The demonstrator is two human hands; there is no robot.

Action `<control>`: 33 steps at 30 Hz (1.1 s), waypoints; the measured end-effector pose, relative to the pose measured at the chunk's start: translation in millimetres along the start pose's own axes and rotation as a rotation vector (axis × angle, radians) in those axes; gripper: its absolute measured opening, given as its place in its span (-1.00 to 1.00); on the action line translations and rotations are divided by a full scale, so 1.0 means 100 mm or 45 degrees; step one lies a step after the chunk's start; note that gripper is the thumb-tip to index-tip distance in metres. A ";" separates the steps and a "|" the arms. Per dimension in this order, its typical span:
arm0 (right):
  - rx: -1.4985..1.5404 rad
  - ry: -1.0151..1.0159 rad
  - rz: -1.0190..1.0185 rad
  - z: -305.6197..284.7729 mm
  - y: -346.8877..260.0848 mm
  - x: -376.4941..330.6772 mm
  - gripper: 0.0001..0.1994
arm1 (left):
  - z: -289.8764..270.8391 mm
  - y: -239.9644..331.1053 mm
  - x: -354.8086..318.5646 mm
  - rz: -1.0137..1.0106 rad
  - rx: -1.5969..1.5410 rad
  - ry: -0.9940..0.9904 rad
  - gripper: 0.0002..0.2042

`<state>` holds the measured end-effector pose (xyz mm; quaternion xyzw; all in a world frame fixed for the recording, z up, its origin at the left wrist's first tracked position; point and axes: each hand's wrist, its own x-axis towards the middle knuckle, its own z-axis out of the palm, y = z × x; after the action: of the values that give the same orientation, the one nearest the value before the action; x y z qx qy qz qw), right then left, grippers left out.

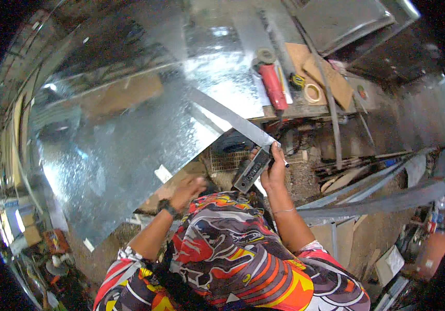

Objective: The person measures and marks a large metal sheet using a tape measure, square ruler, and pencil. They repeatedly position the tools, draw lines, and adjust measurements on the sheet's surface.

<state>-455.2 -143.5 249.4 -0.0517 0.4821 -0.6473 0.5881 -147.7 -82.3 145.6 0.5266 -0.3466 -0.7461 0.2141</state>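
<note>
Right hand: from where I stand, the right hand (pixel 272 173) has its fingers closed around the corner of a metal try square (pixel 232 120), thumb lying along the top where blade meets stock.
Try square: its long flat blade runs up and leftward over the sheet; I can't tell whether it touches. The dark stock (pixel 252 171), with cut-outs along it, slants down toward the person's shirt (pixel 238 249).
Pen-like stick: a thin dark stick (pixel 286 165) pokes out beside the same hand.
Left hand: the left hand (pixel 185 192), blurred, is just beside the sheet's near edge; I can't tell how far its fingers are open or whether they touch anything. A dark wristband (pixel 168 208) sits below it.
Metal sheet: the big shiny sheet (pixel 118 140) lies slantwise at the left, reaching past the tabletop (pixel 305 110).
Far right of tabletop: a red angle grinder (pixel 272 85), a yellow-and-black tape measure (pixel 298 80), and a pale tape roll (pixel 312 93) near brown boards (pixel 331 83).
</note>
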 end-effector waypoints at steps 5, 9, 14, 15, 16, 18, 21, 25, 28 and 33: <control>-0.276 -0.171 0.115 -0.10 0.50 -0.02 -0.61 | 0.82 0.89 0.10 0.535 0.513 -0.062 0.14; -0.209 -0.070 0.359 0.17 0.69 -0.01 -0.67 | 0.73 0.69 0.27 0.705 0.790 0.137 0.01; -0.379 -0.281 0.637 -0.22 1.06 0.42 -0.81 | 0.22 0.37 0.40 0.785 1.125 0.223 -0.21; -0.358 -0.295 0.650 -0.25 1.17 0.48 -0.80 | 0.14 0.44 0.39 0.797 1.223 0.224 -0.21; -0.345 -0.321 0.678 -0.24 1.29 0.52 -0.79 | 0.07 0.37 0.39 0.746 1.163 0.252 -0.30; -0.272 -0.291 0.773 -0.40 1.46 0.50 -0.76 | 0.16 0.36 0.32 0.580 1.227 0.289 -0.26; -0.406 -0.410 0.617 -0.50 1.79 0.61 -0.72 | 0.05 0.42 0.32 0.467 1.641 0.437 -0.02; -0.280 -0.342 0.744 -0.51 1.59 1.39 -0.67 | 0.14 0.62 1.29 0.496 1.852 0.524 0.26; -0.241 -0.443 0.842 -0.51 1.57 1.45 -0.66 | 0.11 0.69 1.43 0.416 1.918 0.482 0.27; -0.354 -0.395 0.898 -0.48 1.53 1.52 -0.66 | 0.12 0.59 1.55 0.415 1.872 0.514 0.30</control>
<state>-422.6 -215.4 43.2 -0.0595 0.4587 -0.3192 0.8271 -216.6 -224.6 93.2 0.6013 -0.7796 -0.1737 -0.0242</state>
